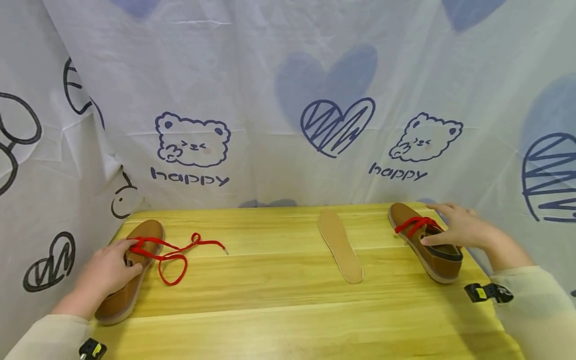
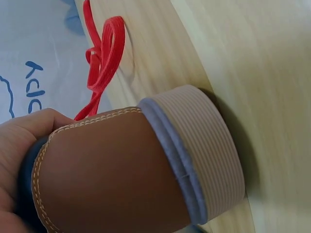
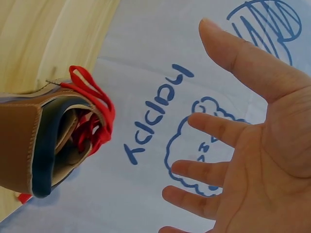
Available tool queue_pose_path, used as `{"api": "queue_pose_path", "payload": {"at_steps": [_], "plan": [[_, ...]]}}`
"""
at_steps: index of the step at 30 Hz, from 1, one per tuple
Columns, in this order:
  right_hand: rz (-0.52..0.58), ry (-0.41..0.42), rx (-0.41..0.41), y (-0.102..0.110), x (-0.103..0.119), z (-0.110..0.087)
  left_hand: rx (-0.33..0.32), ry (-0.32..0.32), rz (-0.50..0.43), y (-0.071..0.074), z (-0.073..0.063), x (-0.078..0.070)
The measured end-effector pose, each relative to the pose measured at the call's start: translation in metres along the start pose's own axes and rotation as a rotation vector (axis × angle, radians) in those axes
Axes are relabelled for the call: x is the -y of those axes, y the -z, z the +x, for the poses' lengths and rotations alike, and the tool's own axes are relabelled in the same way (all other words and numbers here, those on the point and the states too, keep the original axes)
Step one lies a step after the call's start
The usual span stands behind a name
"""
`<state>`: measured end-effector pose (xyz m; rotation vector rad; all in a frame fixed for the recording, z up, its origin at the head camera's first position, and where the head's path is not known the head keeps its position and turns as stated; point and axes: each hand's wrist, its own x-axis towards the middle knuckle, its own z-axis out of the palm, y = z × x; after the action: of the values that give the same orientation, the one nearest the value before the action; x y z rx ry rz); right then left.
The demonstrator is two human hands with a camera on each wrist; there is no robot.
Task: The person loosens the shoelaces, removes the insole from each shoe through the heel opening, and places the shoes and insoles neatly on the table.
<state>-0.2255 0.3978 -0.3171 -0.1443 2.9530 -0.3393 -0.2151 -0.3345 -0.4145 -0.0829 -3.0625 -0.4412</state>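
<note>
A brown leather shoe [image 1: 131, 295] with a pale sole lies at the left of the table, toe pointing away. My left hand [image 1: 108, 267] grips its upper at the opening, fingers by the lacing. From there a loose red lace [image 1: 184, 272] trails rightward over the table. The left wrist view shows the stitched heel [image 2: 107, 170] and ribbed sole [image 2: 209, 150] close up. At the far right stands the other brown shoe [image 1: 443, 265], its red lace [image 1: 416, 222] gathered over the tongue. My right hand [image 1: 470, 231] hovers beside its opening with fingers spread, holding nothing; the right wrist view shows the bare palm [image 3: 272, 170].
A tan insole [image 1: 339, 245] lies flat between the two shoes, nearer the right one. Behind the wooden table [image 1: 252, 290] hangs a white printed cloth [image 1: 265, 110], which also covers the left side. The right shoe stands near the table's right edge.
</note>
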Motion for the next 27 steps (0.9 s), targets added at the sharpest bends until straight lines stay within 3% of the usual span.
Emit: {"api": "queue_pose_path", "payload": {"at_steps": [13, 20, 27], "plan": [[0.007, -0.024, 0.021, -0.006, -0.017, 0.011, -0.004, -0.045, 0.009, 0.003, 0.001, 0.002], [0.018, -0.031, 0.026, -0.01, -0.024, 0.014, -0.015, -0.059, 0.062, 0.003, 0.002, -0.008], [0.045, -0.038, 0.031, -0.016, -0.03, 0.019, -0.047, -0.066, 0.054, 0.002, 0.002, -0.026]]}}
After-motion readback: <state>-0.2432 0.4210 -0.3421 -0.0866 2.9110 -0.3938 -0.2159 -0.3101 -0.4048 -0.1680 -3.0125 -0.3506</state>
